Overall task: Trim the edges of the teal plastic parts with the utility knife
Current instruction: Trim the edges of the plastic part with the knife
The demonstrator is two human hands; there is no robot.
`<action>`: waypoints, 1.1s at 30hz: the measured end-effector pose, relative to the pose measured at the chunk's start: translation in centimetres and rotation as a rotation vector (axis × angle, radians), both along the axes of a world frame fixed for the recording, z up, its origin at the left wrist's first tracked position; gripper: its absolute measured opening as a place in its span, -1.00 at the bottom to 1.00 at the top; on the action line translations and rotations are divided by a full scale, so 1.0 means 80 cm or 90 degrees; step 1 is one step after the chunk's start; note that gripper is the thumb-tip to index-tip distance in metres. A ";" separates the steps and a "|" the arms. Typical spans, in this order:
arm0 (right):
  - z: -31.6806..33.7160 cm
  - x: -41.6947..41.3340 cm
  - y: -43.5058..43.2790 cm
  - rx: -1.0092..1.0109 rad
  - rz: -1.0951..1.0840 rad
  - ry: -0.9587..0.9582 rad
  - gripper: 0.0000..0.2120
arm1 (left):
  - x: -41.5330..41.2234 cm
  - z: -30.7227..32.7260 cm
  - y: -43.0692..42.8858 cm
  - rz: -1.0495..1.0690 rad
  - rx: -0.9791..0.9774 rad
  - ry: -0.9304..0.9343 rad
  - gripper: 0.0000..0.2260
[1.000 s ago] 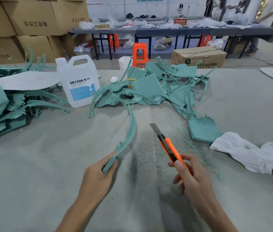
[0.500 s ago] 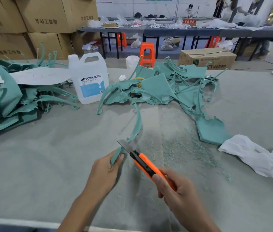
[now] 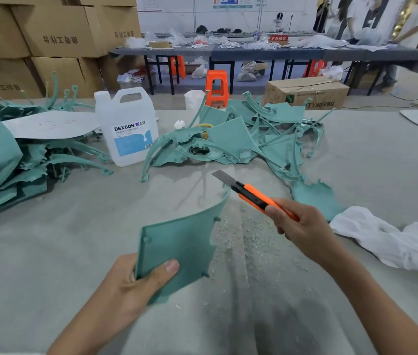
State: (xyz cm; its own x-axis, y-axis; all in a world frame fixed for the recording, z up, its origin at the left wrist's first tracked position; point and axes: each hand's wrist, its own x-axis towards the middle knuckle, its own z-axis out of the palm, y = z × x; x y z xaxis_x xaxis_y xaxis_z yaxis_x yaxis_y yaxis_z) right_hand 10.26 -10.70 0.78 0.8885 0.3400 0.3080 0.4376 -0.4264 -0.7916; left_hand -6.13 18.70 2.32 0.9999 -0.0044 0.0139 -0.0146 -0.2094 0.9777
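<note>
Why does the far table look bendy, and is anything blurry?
Head view: the wide-angle lens bows the far table near the frame's edges; the left hand and its forearm are smeared by motion blur; the utility knife and teal part look fairly sharp.

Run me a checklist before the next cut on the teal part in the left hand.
1. Part secured: the left hand grips the teal part at its lower corner, thumb on its face. Ok.
2. Knife secured: the right hand grips the utility knife. Ok.
3. Cutting length: the blade is extended. Ok.
4. Blade seated on an edge: it is near the part's top tip, contact unclear. Cannot tell.
5. Left fingers away from the blade: they hold the opposite end. Ok.
</note>
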 end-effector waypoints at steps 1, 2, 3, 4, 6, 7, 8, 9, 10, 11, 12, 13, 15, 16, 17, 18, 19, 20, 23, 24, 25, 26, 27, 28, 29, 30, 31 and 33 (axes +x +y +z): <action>-0.001 0.011 -0.005 -0.021 0.005 0.000 -0.72 | -0.004 0.002 0.003 -0.026 -0.022 0.001 -0.69; -0.003 0.022 -0.009 -0.053 0.003 -0.002 -0.74 | -0.009 0.004 0.003 -0.032 -0.057 0.001 -0.69; -0.007 0.032 -0.014 -0.100 -0.009 -0.002 -0.75 | -0.012 0.000 0.003 -0.012 -0.112 -0.002 -0.70; -0.011 0.042 -0.018 -0.163 -0.026 -0.001 -0.74 | -0.015 -0.001 0.003 0.028 -0.190 0.002 -0.72; -0.023 0.055 -0.024 -0.263 -0.061 0.018 -0.69 | -0.015 -0.009 0.005 0.081 -0.300 0.011 -0.68; -0.027 0.058 -0.027 -0.267 -0.086 0.031 -0.69 | -0.012 -0.011 0.004 0.079 -0.305 0.004 -0.66; -0.030 0.059 -0.029 -0.243 -0.112 0.036 -0.69 | -0.009 -0.012 0.002 0.076 -0.304 -0.006 -0.65; -0.032 0.059 -0.030 -0.193 -0.140 0.037 -0.70 | -0.004 -0.015 0.002 0.085 -0.304 -0.015 -0.66; -0.032 0.055 -0.030 -0.125 -0.164 0.038 -0.71 | 0.000 -0.017 0.001 0.094 -0.308 -0.017 -0.67; -0.030 0.050 -0.030 -0.052 -0.183 0.038 -0.72 | 0.006 -0.020 0.001 0.106 -0.316 -0.017 -0.68; -0.027 0.042 -0.028 0.010 -0.197 0.037 -0.73 | 0.010 -0.022 0.000 0.112 -0.321 -0.013 -0.68; -0.022 0.032 -0.025 0.061 -0.206 0.033 -0.74 | 0.013 -0.026 0.001 0.116 -0.317 -0.015 -0.69; -0.006 0.006 -0.014 0.134 -0.198 0.025 -0.74 | 0.018 -0.028 -0.001 0.112 -0.295 -0.012 -0.70; 0.002 -0.009 -0.008 0.143 -0.181 0.019 -0.71 | 0.020 -0.029 -0.001 0.112 -0.269 -0.007 -0.71; 0.009 -0.025 0.000 0.132 -0.154 0.004 -0.71 | 0.022 -0.031 -0.002 0.114 -0.232 -0.002 -0.72; 0.015 -0.042 0.007 0.110 -0.118 -0.012 -0.72 | 0.024 -0.031 -0.003 0.115 -0.198 0.006 -0.72; 0.021 -0.058 0.015 0.087 -0.071 -0.024 -0.74 | 0.026 -0.032 -0.005 0.118 -0.168 0.010 -0.73; 0.027 -0.074 0.023 0.067 -0.020 -0.032 -0.74 | 0.027 -0.031 -0.009 0.120 -0.149 0.015 -0.74; 0.041 -0.104 0.038 0.011 0.096 -0.047 -0.74 | 0.026 -0.025 -0.016 0.126 -0.088 0.019 -0.76; 0.045 -0.108 0.041 -0.003 0.114 -0.051 -0.75 | 0.025 -0.022 -0.017 0.132 -0.063 0.018 -0.77; 0.048 -0.111 0.043 -0.017 0.126 -0.052 -0.76 | 0.026 -0.019 -0.017 0.147 -0.038 0.013 -0.78; 0.050 -0.114 0.046 -0.029 0.133 -0.055 -0.76 | 0.026 -0.016 -0.016 0.164 -0.018 0.010 -0.77; 0.052 -0.115 0.047 -0.037 0.136 -0.057 -0.76 | 0.026 -0.016 -0.014 0.182 0.002 0.003 -0.69; 0.052 -0.117 0.049 -0.038 0.135 -0.057 -0.75 | 0.025 -0.017 -0.012 0.199 0.014 0.002 -0.57; 0.053 -0.118 0.050 -0.035 0.137 -0.051 -0.75 | 0.024 -0.019 -0.011 0.210 0.020 -0.002 -0.51; 0.053 -0.118 0.051 -0.033 0.139 -0.045 -0.76 | 0.022 -0.018 -0.011 0.222 0.027 -0.011 -0.50; 0.054 -0.116 0.052 -0.032 0.140 -0.039 -0.77 | 0.019 -0.016 -0.011 0.212 0.032 -0.029 -0.51; 0.055 -0.103 0.047 -0.037 0.132 -0.044 -0.78 | 0.013 -0.016 -0.011 0.198 -0.033 -0.062 -0.64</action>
